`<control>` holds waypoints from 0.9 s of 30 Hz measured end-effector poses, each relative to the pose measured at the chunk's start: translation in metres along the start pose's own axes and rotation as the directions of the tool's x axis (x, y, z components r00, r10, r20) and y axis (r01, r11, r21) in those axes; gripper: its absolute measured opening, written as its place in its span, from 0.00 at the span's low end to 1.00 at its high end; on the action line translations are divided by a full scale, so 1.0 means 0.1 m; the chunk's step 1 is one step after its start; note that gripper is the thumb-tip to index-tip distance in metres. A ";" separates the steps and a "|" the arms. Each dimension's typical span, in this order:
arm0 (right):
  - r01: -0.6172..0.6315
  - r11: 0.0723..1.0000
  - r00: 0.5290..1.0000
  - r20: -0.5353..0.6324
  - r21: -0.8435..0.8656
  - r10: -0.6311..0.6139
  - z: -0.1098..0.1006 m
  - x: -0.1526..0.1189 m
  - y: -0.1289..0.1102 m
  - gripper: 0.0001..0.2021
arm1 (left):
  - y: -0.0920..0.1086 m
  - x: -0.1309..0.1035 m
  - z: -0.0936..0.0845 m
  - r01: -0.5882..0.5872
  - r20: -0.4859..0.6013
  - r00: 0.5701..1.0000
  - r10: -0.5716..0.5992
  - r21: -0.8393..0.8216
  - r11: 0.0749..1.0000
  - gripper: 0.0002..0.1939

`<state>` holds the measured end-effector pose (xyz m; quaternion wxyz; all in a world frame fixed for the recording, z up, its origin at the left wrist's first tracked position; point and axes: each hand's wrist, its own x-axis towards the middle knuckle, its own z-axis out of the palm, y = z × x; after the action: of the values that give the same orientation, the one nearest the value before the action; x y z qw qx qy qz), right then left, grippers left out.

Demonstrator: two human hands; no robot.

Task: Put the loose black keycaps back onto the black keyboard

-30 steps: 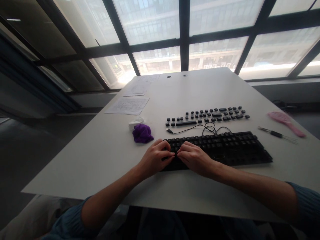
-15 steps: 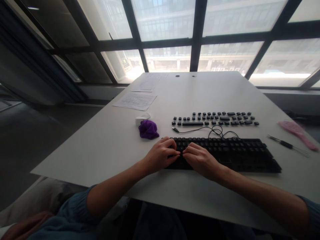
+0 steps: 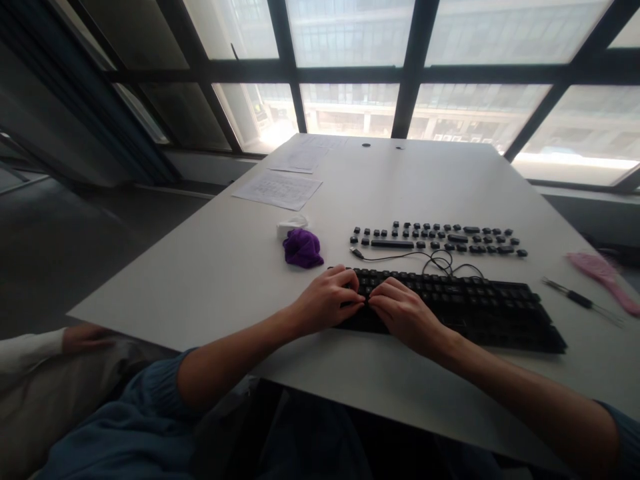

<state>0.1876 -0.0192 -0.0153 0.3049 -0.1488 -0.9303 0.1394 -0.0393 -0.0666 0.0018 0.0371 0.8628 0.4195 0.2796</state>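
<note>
A black keyboard (image 3: 505,320) lies near the front edge of the white table, with keycaps in its upper rows and a darker, bare-looking lower part. Over its left end, my left hand (image 3: 327,300) is closed, thumb and fingers pinched together. My right hand (image 3: 405,310) bends in from the other side, its fingertips also pressed together and almost meeting the left ones. Whatever sits between the fingertips is too small to make out. Behind the keyboard, loose black keycaps (image 3: 457,238) are laid out in rows, with a long space bar (image 3: 393,245) among them.
The keyboard's coiled cable (image 3: 443,260) lies behind it. Left of that are a crumpled purple cloth (image 3: 303,249) and a white tissue pack (image 3: 287,227). Paper sheets (image 3: 280,190) lie farther back. A wire keycap puller (image 3: 580,298) and pink brush (image 3: 603,273) are at right. Another person's hand (image 3: 87,337) shows at left.
The view has shifted slightly. Both my hands stay pinched at nearly the same spot on the keyboard. At lower left, the other person's hand and sleeve have moved up to the table edge.
</note>
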 end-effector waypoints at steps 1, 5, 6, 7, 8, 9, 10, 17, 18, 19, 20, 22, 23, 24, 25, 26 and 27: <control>0.000 1.000 1.000 -0.001 -0.015 0.000 0.00 0.00 0.00 0.11 | 0.00 0.00 0.00 0.003 0.001 1.000 -0.003 0.001 1.000 0.08; -0.014 0.999 1.000 -0.008 -0.041 0.013 -0.02 0.01 0.00 0.11 | 0.00 0.00 0.00 0.002 -0.001 1.000 -0.002 -0.006 1.000 0.07; -0.018 0.999 1.000 -0.005 -0.041 0.018 -0.03 0.01 0.00 0.11 | 0.00 0.00 0.00 0.000 -0.005 1.000 0.000 -0.010 1.000 0.07; -0.022 0.999 1.000 -0.002 -0.043 0.022 -0.04 0.02 0.00 0.11 | 0.00 0.00 0.00 -0.003 -0.009 1.000 0.003 -0.012 1.000 0.07; -0.028 0.999 1.000 0.000 -0.046 0.028 -0.04 0.02 -0.01 0.11 | 0.00 0.00 0.01 -0.006 -0.011 1.000 0.006 -0.014 1.000 0.07; -0.037 0.998 0.999 0.000 -0.050 0.037 -0.05 0.03 -0.01 0.11 | 0.00 0.00 0.01 -0.007 -0.009 1.000 0.006 -0.015 1.000 0.06; -0.049 0.997 0.999 -0.003 -0.052 0.049 -0.06 0.04 -0.02 0.11 | -0.01 0.00 0.01 0.000 -0.004 1.000 0.000 -0.018 1.000 0.06; -0.102 0.995 0.990 -0.090 0.023 0.104 -0.14 0.08 -0.04 0.11 | -0.01 0.03 -0.04 0.076 -0.005 0.997 -0.077 -0.102 0.992 0.06; -0.113 0.993 0.985 -0.125 0.038 0.116 -0.16 0.09 -0.03 0.11 | -0.01 0.04 -0.05 0.085 -0.028 0.996 -0.089 -0.116 0.990 0.07; -0.127 0.991 0.977 -0.165 0.047 0.133 -0.20 0.11 -0.02 0.10 | -0.02 0.04 -0.06 0.097 -0.057 0.993 -0.105 -0.128 0.987 0.07; -0.141 0.989 0.968 -0.203 0.049 0.148 -0.24 0.12 0.00 0.10 | -0.03 0.05 -0.07 0.114 -0.085 0.988 -0.126 -0.135 0.984 0.07; -0.169 0.985 0.950 -0.261 0.037 0.172 -0.33 0.15 0.03 0.10 | -0.07 0.06 -0.09 0.153 -0.138 0.976 -0.171 -0.136 0.979 0.08; -0.182 0.983 0.942 -0.281 0.026 0.182 -0.38 0.16 0.05 0.10 | -0.09 0.07 -0.10 0.171 -0.161 0.968 -0.192 -0.130 0.977 0.08; -0.197 0.980 0.936 -0.295 0.011 0.191 -0.44 0.17 0.08 0.10 | -0.12 0.08 -0.12 0.191 -0.183 0.960 -0.211 -0.122 0.974 0.08; -0.215 0.977 0.931 -0.303 -0.006 0.203 -0.50 0.17 0.11 0.09 | -0.14 0.09 -0.14 0.210 -0.199 0.953 -0.230 -0.115 0.971 0.08; -0.235 0.972 0.927 -0.308 -0.027 0.216 -0.57 0.17 0.14 0.09 | -0.17 0.10 -0.17 0.231 -0.209 0.946 -0.249 -0.107 0.967 0.09; -0.257 0.965 0.922 -0.312 -0.049 0.230 -0.64 0.17 0.19 0.09 | -0.19 0.12 -0.21 0.251 -0.212 0.940 -0.267 -0.100 0.963 0.09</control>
<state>0.2175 0.0149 0.0370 0.4176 -0.2965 -0.8518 0.1103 -0.0574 -0.0492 0.0196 0.0572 0.7614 0.5203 0.3825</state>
